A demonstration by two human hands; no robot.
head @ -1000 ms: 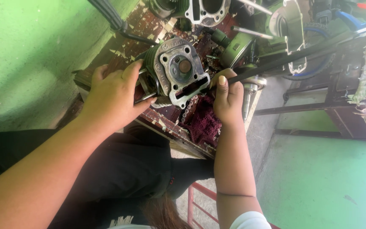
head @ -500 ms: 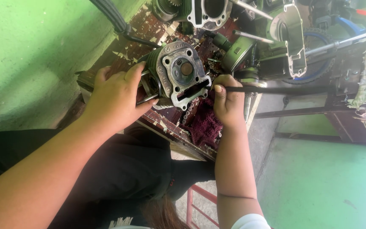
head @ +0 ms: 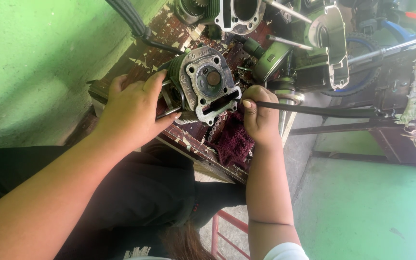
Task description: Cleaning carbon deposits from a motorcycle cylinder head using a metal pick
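**Cylinder head between two hands**

A grey finned metal cylinder head (head: pixel 203 86) sits on the worn wooden surface (head: pixel 169 33). The left hand (head: pixel 133 108) grips its left side; the right hand (head: pixel 261 118), just right of it, holds a long black rod (head: pixel 323 110) reaching into its slot. A dark red rag (head: pixel 234 144) lies under that hand. Behind stands an open metal cylinder block (head: pixel 239 14).

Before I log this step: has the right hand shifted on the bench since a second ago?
Yes. The right hand, gripping the black rod, has moved up toward the cylinder head, measured against the dark red rag.
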